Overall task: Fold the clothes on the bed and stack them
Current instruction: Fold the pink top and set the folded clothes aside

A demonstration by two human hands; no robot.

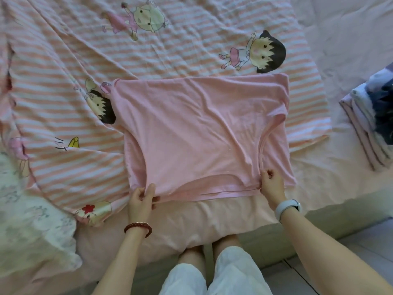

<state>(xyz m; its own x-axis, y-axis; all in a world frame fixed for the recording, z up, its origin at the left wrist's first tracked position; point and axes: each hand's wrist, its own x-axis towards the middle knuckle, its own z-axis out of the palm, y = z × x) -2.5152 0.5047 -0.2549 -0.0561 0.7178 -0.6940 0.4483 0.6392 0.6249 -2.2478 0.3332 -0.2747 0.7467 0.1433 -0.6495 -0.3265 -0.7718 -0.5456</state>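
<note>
Soft, even daylight, w/ a pink cast overall; no hard shadows, only faint shading in the creases of the pink shirt (202, 133) beyond where both hands pinch its near hem. No glare. Slightly soft focus throughout; pic blurs more twd the edges, esp. the floral fabric (32, 220) far left of the grip. Wide-angle bending curves the bed edge (340, 207) right of the grip
</note>
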